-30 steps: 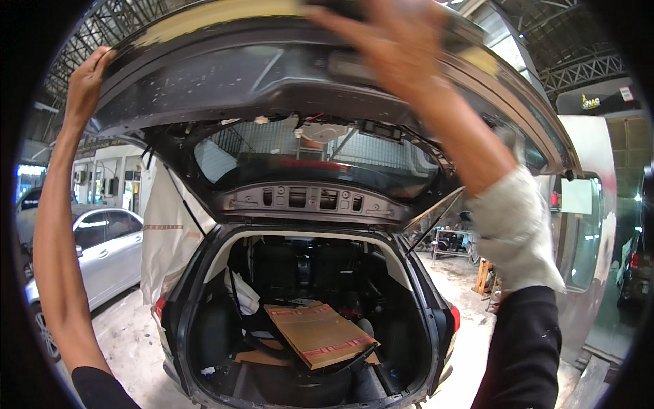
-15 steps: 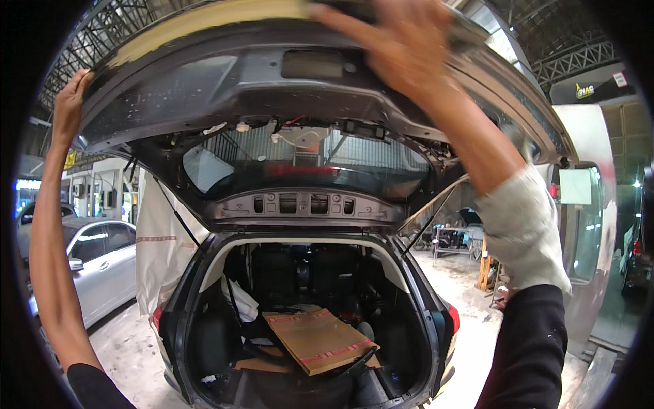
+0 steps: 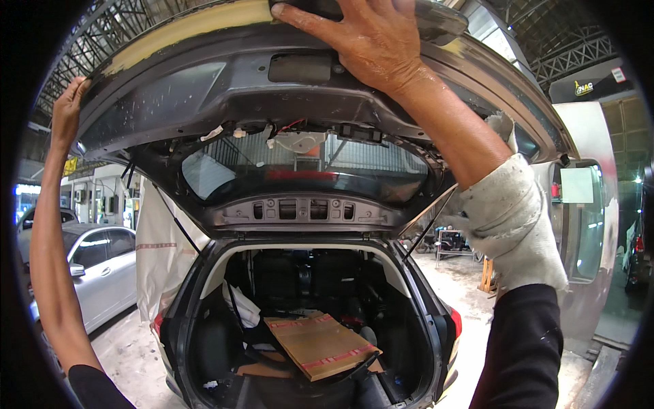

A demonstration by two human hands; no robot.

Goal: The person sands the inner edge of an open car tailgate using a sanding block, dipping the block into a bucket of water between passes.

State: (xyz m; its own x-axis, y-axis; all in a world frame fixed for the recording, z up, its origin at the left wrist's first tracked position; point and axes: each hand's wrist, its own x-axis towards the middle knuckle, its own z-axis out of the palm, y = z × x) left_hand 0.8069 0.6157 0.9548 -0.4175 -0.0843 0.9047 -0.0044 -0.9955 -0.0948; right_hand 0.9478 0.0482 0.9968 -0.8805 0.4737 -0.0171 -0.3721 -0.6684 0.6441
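Observation:
Above me is the raised tailgate [image 3: 157,95] of a dark car, its inner side bare of trim and a yellowish filler band [image 3: 191,31] along its edge. My left hand [image 3: 67,109] is closed on the tailgate's left corner, with the arm stretched up. My right hand [image 3: 378,44] reaches up to the same edge, thumb spread to the left and the fingertips cut off by the frame. Under that palm lies a long dark block [image 3: 441,22] with a rounded end, pressed against the filler band. A grey cloth sleeve [image 3: 514,215] is wrapped round my right forearm.
Two gas struts [image 3: 428,225] flank the open boot. Inside lie a flat cardboard box [image 3: 320,344] and a white sheet [image 3: 242,307]. A silver car [image 3: 102,266] stands to the left, near a hanging plastic sheet [image 3: 160,245]. On the right are a metal stand [image 3: 449,245] and a pale panel [image 3: 586,136].
My right hand has slid left along the tailgate edge with the long dark block, covering more of the filler band. My left hand keeps its hold at the corner.

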